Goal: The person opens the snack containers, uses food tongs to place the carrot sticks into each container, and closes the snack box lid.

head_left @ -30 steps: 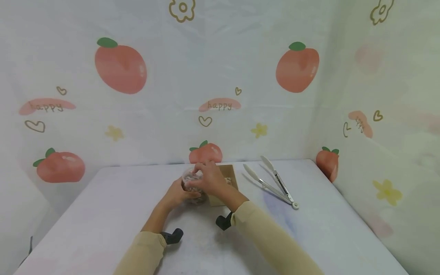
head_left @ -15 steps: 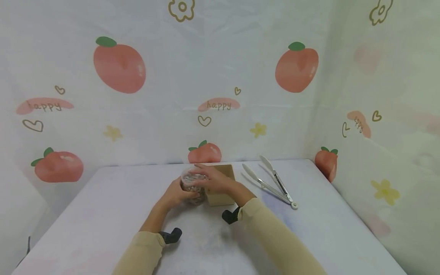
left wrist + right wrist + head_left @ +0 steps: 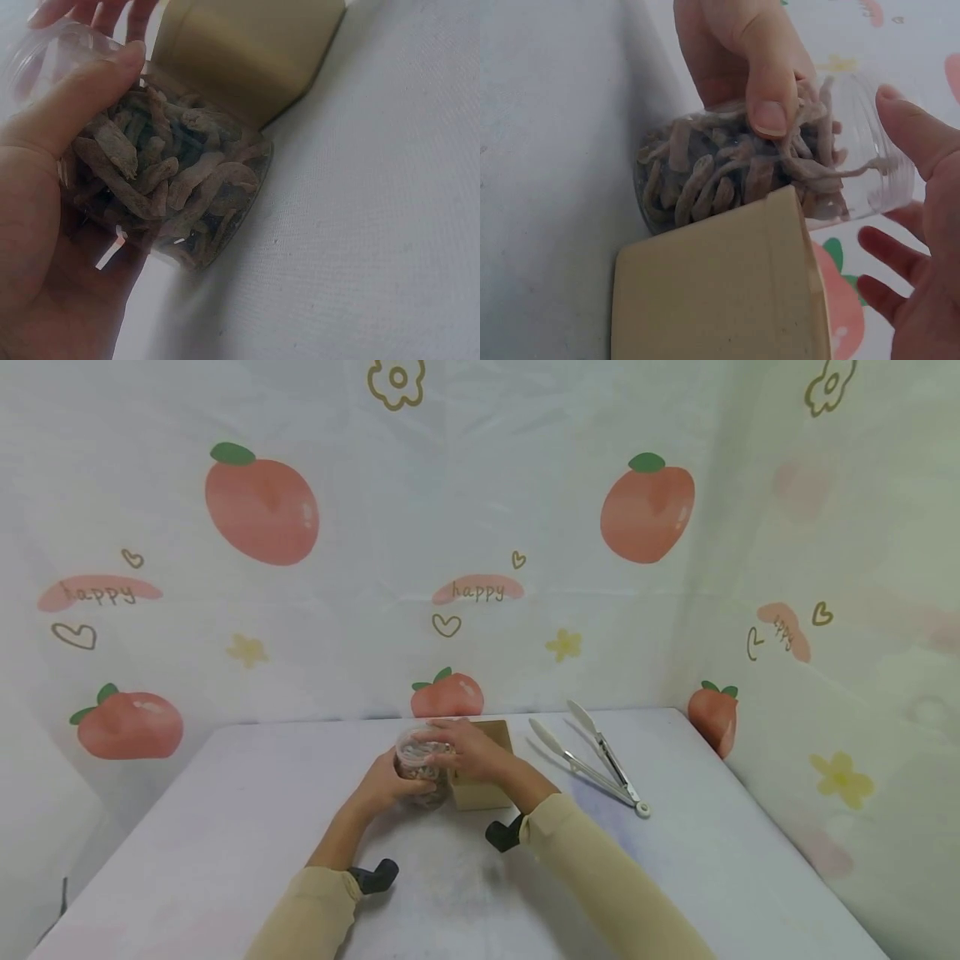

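A clear plastic jar (image 3: pixel 414 768) stands near the table's back, partly filled with brown, twisted, dried root-like pieces (image 3: pixel 187 165). My left hand (image 3: pixel 385 787) grips it round the side, thumb across the near face. At the jar's mouth is my right hand (image 3: pixel 476 752), its fingers spread and loosely bent, the thumb close to the clear rim (image 3: pixel 889 169). I cannot tell whether that thumb touches the rim. One long piece (image 3: pixel 847 171) reaches up towards the mouth in the right wrist view. Beside the jar, on its right, is a tan box (image 3: pixel 705 292), partly hidden by the right hand.
Metal tongs (image 3: pixel 603 768) with pale tips lie spread on the table, right of the box. A white table (image 3: pixel 225 827) with faint coloured patches bears everything. Behind it and to the right hang fruit-printed sheets (image 3: pixel 480 485). Each wrist wears a black mount (image 3: pixel 375 877).
My right hand has dropped slightly and drawn a little to the right, its fingers spreading out over the jar's mouth. The left hand and jar have stayed almost still.
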Tool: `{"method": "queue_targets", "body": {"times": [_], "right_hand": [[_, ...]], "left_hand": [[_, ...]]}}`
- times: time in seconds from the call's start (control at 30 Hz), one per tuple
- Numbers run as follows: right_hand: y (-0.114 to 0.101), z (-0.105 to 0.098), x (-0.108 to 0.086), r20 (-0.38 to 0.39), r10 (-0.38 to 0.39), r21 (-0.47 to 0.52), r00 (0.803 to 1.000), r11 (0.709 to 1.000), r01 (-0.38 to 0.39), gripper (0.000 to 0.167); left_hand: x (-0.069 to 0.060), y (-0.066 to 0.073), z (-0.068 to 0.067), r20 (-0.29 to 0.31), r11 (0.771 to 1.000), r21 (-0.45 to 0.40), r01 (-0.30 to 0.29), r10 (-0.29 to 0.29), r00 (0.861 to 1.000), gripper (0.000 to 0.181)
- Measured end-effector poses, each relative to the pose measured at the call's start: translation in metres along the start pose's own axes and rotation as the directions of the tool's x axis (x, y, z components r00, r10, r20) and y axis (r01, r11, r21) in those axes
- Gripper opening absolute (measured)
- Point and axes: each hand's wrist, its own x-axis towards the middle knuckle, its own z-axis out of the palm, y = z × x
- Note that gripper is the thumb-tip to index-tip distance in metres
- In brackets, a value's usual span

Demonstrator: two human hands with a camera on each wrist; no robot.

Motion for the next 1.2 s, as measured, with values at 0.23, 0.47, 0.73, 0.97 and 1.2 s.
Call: {"method": "queue_targets", "body": {"times": [0.23, 0.47, 0.73, 0.97, 1.2], "right_hand": [[-0.006, 0.012, 0.005, -0.159, 0.096, -0.078, 0.983, 0.991, -0.109, 0.04], [-0.009, 0.026, 0.013, -0.27, 0.157, -0.059, 0.95, 0.982, -0.179, 0.032], [-0.013, 0.015, 0.009, -0.123, 0.182, 0.022, 0.976, 0.983, -0.18, 0.04], [-0.006, -0.006, 0.003, 0.101, 0.111, 0.108, 0.989, 0.987, -0.122, 0.042], [-0.004, -0.002, 0.006, 0.02, 0.106, 0.057, 0.994, 0.993, -0.107, 0.041]], "left_hand": [[0.0, -0.003, 0.0, 0.001, 1.0, -0.026, 0.012, -0.012, 1.0, 0.079], [0.002, -0.004, -0.002, 0.008, 1.0, -0.029, -0.012, 0.012, 1.0, 0.082], [0.0, -0.003, -0.002, 0.007, 1.0, -0.009, 0.005, -0.005, 1.0, 0.085], [-0.001, -0.002, 0.0, -0.003, 1.0, -0.002, 0.005, -0.005, 1.0, 0.081], [0.0, -0.004, 0.001, -0.004, 1.0, 0.003, 0.004, -0.004, 1.0, 0.081]]}}
